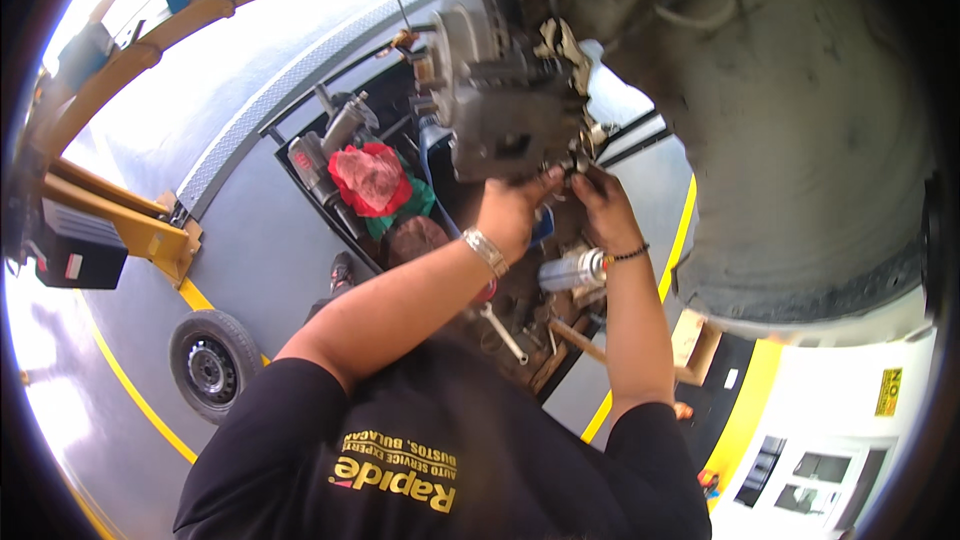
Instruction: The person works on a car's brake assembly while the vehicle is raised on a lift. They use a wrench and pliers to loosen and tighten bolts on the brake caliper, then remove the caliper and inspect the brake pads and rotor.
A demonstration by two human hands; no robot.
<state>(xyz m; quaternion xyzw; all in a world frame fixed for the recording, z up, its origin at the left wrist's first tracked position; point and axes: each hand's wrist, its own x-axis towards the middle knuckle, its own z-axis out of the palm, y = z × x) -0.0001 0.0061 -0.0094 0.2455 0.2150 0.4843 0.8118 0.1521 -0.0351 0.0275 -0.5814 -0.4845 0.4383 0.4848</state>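
A grey brake caliper [508, 128] hangs above the tool tray, mounted beside a brake disc [455, 50]. My left hand [510, 212] is closed at the caliper's lower edge, index finger reaching right along it. Close beside it, my right hand [606, 210] pinches at a small dark fitting [578, 162] at the caliper's lower right corner. What either hand grips is too small to make out, and the fingertips partly hide it. A metal watch is on my left wrist, a beaded bracelet on my right.
Below my hands, a tray [290, 175] bears power tools [312, 165], a red cloth [370, 180], a spray can [572, 271] and a wrench [503, 333]. A large wheel-arch liner [800, 160] curves at right. A wheel [212, 365] and yellow lift arm [130, 70] are at left.
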